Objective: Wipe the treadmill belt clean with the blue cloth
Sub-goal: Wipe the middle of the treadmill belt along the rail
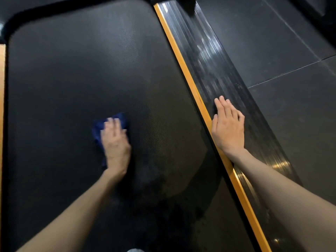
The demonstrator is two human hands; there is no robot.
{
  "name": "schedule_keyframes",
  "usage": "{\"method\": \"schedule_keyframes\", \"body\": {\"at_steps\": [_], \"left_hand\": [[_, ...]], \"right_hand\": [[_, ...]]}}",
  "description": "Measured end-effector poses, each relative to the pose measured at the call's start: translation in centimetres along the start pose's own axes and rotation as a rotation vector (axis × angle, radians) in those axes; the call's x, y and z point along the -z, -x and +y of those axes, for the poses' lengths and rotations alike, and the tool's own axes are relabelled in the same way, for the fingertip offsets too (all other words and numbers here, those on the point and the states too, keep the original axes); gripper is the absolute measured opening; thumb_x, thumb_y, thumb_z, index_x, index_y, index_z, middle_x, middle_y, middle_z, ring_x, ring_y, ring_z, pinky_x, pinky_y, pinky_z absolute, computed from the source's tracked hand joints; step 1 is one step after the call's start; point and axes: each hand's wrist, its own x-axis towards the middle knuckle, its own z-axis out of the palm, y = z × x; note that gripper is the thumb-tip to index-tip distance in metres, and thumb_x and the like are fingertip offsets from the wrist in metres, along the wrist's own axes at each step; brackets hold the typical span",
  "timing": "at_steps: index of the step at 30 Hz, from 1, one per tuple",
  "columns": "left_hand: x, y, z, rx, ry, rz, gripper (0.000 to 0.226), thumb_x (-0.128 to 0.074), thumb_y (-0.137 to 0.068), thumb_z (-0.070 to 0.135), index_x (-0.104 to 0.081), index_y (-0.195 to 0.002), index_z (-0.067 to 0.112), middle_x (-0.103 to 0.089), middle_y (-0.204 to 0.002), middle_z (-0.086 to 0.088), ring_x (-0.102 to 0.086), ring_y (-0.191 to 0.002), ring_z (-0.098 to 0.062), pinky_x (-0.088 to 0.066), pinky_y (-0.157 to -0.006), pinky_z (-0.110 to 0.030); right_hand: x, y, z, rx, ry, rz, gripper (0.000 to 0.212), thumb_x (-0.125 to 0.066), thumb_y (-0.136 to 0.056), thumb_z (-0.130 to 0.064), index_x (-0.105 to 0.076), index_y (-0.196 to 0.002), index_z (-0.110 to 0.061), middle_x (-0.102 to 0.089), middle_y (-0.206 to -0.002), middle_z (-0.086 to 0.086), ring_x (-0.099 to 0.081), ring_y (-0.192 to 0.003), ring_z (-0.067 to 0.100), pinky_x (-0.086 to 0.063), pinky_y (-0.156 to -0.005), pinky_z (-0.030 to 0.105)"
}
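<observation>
Wiping stage: left hand (116, 142) presses the blue cloth (109, 122) flat on the treadmill belt (63, 70), mid-deck. Right hand (228, 128) lies flat, bracing on the side rail (209, 60). Next, probably sweep across the remaining belt.

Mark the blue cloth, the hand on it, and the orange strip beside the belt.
blue cloth (99, 129): head view, bare corner left of the fingers.
left hand (116, 144): head view, back of the hand.
orange strip (183, 64): head view, mid-length of its top face.
</observation>
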Motion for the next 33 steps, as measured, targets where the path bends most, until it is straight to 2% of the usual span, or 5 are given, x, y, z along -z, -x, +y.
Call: {"method": "schedule_keyframes", "body": {"at_steps": [7,14,21,26,33], "left_hand": [[-1.5,4.7,9.6,-0.599,0.074,-0.220,0.049,-0.033,-0.091,0.025,-0.045,-0.136,0.008,-0.041,-0.144,-0.015,-0.036,-0.135,-0.029,-0.018,-0.114,-0.043],[0.8,-0.8,-3.7,-0.290,-0.008,-0.083,0.048,-0.033,-0.094,0.021,-0.045,-0.135,-0.001,-0.039,-0.144,-0.020,-0.037,-0.133,-0.038,-0.023,-0.111,-0.040],[0.9,-0.2,-3.1,-0.253,-0.071,-0.078,0.063,-0.032,-0.092,0.048,-0.036,-0.144,0.013,-0.029,-0.151,-0.012,-0.022,-0.141,-0.029,-0.016,-0.116,-0.041],[1.5,-0.1,-2.0,-0.197,0.030,0.006,0.043,-0.041,-0.095,0.021,-0.050,-0.131,-0.001,-0.044,-0.140,-0.020,-0.041,-0.131,-0.037,-0.024,-0.112,-0.042],[-0.4,7.6,5.8,-0.701,0.031,-0.226,0.045,-0.034,-0.095,0.030,-0.049,-0.131,0.007,-0.048,-0.138,-0.014,-0.043,-0.130,-0.027,-0.015,-0.114,-0.034]], "right_hand": [[0.4,0.0,0.3,0.020,-0.024,-0.006,0.048,-0.030,-0.099,-0.029,-0.033,-0.146,-0.018,-0.031,-0.152,0.000,-0.024,-0.142,0.015,-0.021,-0.111,0.036],[0.5,0.0,0.2,0.019,-0.066,0.010,0.048,-0.029,-0.098,-0.029,-0.034,-0.145,-0.018,-0.033,-0.152,0.001,-0.025,-0.141,0.016,-0.019,-0.112,0.036],[0.6,0.1,0.2,0.012,-0.077,0.011,0.049,-0.028,-0.098,-0.030,-0.035,-0.145,-0.017,-0.033,-0.152,0.001,-0.026,-0.141,0.017,-0.020,-0.111,0.037],[0.4,0.1,0.2,0.017,-0.079,0.017,0.050,-0.028,-0.097,-0.030,-0.036,-0.144,-0.017,-0.034,-0.151,0.002,-0.027,-0.141,0.017,-0.021,-0.111,0.038],[0.4,0.0,0.3,0.007,-0.083,0.013,0.049,-0.030,-0.097,-0.030,-0.036,-0.144,-0.018,-0.033,-0.152,0.001,-0.026,-0.141,0.017,-0.019,-0.112,0.036]]}}
